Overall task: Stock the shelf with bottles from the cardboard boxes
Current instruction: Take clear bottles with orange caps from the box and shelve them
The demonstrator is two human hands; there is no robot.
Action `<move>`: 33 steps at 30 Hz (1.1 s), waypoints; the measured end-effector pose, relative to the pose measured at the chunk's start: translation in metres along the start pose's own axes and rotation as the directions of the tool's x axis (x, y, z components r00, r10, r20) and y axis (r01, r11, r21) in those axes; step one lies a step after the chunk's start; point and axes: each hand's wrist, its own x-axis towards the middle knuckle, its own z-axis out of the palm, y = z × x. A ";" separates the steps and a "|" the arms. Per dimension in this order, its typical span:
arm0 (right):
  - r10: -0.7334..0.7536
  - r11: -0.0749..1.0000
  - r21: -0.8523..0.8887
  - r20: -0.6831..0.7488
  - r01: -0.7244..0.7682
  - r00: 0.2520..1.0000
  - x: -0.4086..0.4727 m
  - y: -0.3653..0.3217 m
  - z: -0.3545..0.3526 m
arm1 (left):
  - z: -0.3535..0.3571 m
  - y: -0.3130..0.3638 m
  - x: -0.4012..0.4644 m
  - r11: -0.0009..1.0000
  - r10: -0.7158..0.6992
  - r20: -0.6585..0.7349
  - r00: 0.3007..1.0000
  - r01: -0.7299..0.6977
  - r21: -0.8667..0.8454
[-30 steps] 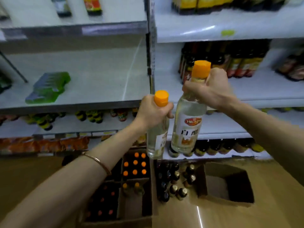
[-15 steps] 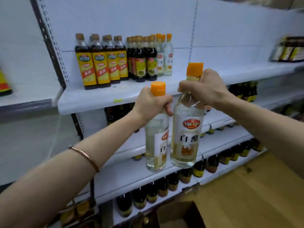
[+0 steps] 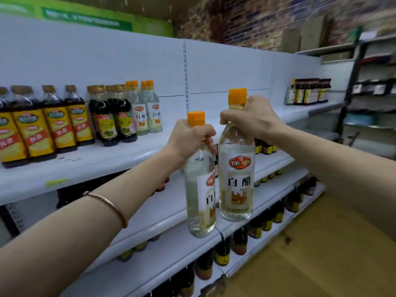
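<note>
Left bottle neck: hidden inside the left hand point(image 3: 188, 139); only the orange cap shows above the fist.
Left bottle point(image 3: 200, 196) label: partly covered by the right bottle point(image 3: 236, 181) in front; characters cut short.
Right bottle neck: wrapped by the right hand point(image 3: 250, 118); not visible.
Dark bottles, left of the right bottle point(image 3: 27, 129): outermost one cut by the frame's left edge; label print blurred.
Lower shelf rows, below the right bottle point(image 3: 222, 254): labels too small and dim to read.
Far bottles, right of the right bottle point(image 3: 308, 91): kind cannot be told.
Green sign, above the right bottle point(image 3: 85, 18): lettering blurred.
Both forearms: run out of frame.
</note>
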 end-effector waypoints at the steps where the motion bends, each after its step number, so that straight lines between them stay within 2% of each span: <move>1: 0.001 1.000 0.003 -0.005 -0.001 1.000 0.007 0.005 -0.002 | 0.004 -0.002 0.008 1.000 -0.007 0.001 1.000 0.007 0.019; 5: 0.006 1.000 0.017 -0.015 -0.006 1.000 0.041 0.022 -0.002 | 0.009 -0.015 0.048 0.996 -0.025 -0.042 0.999 0.028 0.085; 10: -0.050 0.998 0.027 -0.005 0.050 0.999 0.100 0.027 0.008 | 0.000 -0.021 0.108 0.990 -0.033 -0.183 0.983 0.057 0.129; 17: -0.127 0.987 0.096 -0.013 0.128 0.992 0.183 0.023 0.030 | -0.029 -0.010 0.183 0.983 0.074 -0.344 0.936 -0.011 0.183; 27: -0.199 0.963 0.204 0.098 0.176 0.975 0.292 0.038 0.090 | -0.082 -0.030 0.260 0.969 0.099 -0.426 0.899 0.010 0.248; 33: -0.281 0.927 0.302 0.163 0.224 0.946 0.362 0.049 0.124 | -0.106 -0.045 0.309 0.963 0.117 -0.552 0.825 0.042 0.266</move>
